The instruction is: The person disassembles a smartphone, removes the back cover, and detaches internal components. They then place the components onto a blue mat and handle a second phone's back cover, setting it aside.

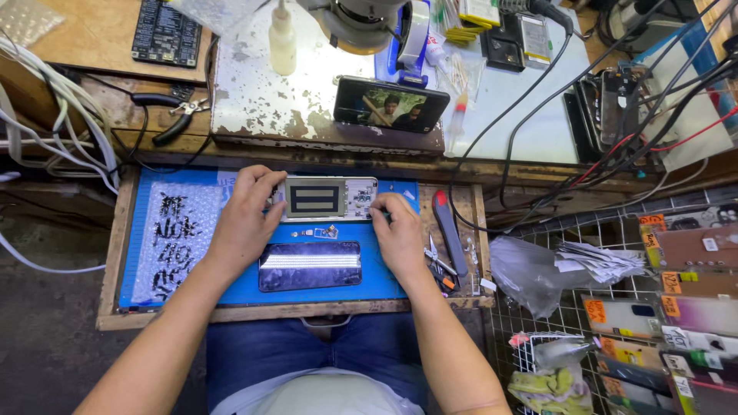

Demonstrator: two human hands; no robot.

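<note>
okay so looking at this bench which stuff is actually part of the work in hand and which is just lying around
In use:
- opened phone body with exposed battery, held by left hand and right hand
- detached dark glass screen panel
- small loose metal parts
- blue work mat

Lying about:
- black-handled pliers
- propped phone playing video
- white squeeze bottle
- red-tipped black tool

The left hand (244, 223) grips an opened white phone body (329, 199) on a blue rubber mat (384, 280). The right hand (400, 234) touches its other end.
</note>
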